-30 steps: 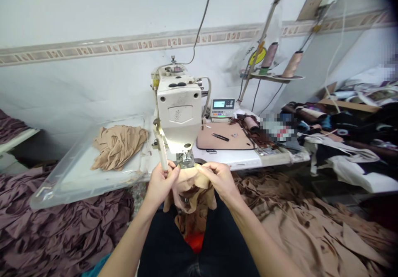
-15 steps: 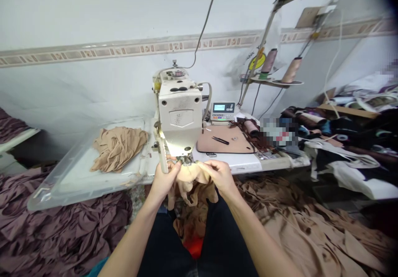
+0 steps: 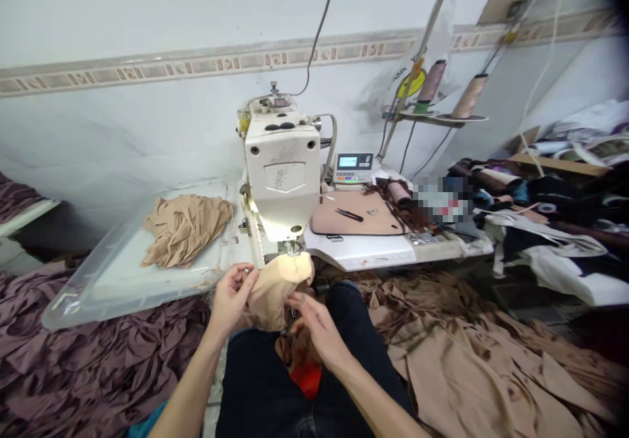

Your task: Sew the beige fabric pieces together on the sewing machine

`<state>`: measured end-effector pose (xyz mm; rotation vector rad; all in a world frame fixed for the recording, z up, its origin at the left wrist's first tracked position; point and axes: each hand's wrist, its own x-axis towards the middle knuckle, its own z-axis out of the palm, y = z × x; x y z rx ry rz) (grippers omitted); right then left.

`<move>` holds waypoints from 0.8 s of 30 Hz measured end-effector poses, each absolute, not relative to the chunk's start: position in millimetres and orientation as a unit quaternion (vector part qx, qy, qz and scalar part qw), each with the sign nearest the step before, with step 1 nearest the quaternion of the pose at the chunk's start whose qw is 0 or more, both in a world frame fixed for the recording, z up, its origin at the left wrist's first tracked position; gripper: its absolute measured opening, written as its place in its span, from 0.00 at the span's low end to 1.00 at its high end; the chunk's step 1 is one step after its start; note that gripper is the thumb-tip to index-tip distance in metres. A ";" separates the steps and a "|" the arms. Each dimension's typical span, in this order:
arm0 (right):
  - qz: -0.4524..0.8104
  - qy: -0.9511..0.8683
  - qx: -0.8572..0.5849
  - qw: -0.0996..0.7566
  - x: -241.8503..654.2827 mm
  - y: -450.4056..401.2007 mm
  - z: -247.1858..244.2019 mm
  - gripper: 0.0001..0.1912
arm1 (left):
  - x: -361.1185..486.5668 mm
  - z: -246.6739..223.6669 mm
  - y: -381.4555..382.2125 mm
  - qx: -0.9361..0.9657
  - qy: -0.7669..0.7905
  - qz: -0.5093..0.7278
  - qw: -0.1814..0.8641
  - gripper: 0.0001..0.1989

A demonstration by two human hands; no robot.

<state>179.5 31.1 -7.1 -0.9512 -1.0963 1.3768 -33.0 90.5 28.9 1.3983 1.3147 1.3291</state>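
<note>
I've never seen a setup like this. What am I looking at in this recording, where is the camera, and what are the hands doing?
This is one view from a camera worn on the head of a seated person, looking down at their lap. The white machine head is an industrial sewing machine, with its presser foot just above the beige fabric. The left hand has its fingers against that fabric, and the slightly open right hand is close beside it. To the left, a clear plastic tray holds tan fabric. To the right, a pink mat carries small black snips.
</note>
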 end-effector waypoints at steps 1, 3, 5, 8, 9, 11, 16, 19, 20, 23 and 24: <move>0.600 -0.463 -0.385 0.527 174.4 31.6 -2.8 0.35 | -30.5 29.7 88.9 0.536 0.513 0.528 0.413 0.23; 0.616 -0.458 -0.376 0.520 170.7 34.1 8.2 0.32 | -23.0 30.4 84.0 0.510 0.502 0.532 0.452 0.24; 0.617 -0.457 -0.381 0.516 175.6 35.8 18.1 0.30 | -15.6 28.7 77.1 0.497 0.496 0.527 0.479 0.23; 0.613 -0.453 -0.395 0.512 195.1 34.3 25.2 0.27 | -10.4 22.3 65.8 0.503 0.490 0.513 0.493 0.22; 0.610 -0.454 -0.400 0.511 203.6 33.3 26.5 0.27 | -10.6 20.2 62.6 0.512 0.485 0.506 0.497 0.21; 0.599 -0.461 -0.411 0.510 221.3 31.5 31.0 0.25 | -13.3 18.1 57.8 0.545 0.465 0.473 0.512 0.21; 0.519 -0.588 -0.438 0.440 250.2 26.7 64.5 0.19 | -16.5 29.3 50.0 0.648 0.411 0.421 0.484 0.17; 0.452 -0.720 -0.397 0.346 248.7 20.7 85.1 0.19 | -6.1 37.9 41.4 0.663 0.419 0.411 0.464 0.12; 0.437 -0.753 -0.376 0.316 246.8 18.9 88.9 0.19 | -1.2 39.0 37.7 0.679 0.411 0.378 0.476 0.13; 0.416 -0.805 -0.334 0.260 245.1 17.2 91.2 0.18 | 11.1 36.4 27.3 0.721 0.350 0.242 0.546 0.14; 0.415 -0.809 -0.331 0.251 246.9 17.8 89.9 0.18 | 12.9 34.6 24.8 0.717 0.341 0.213 0.570 0.16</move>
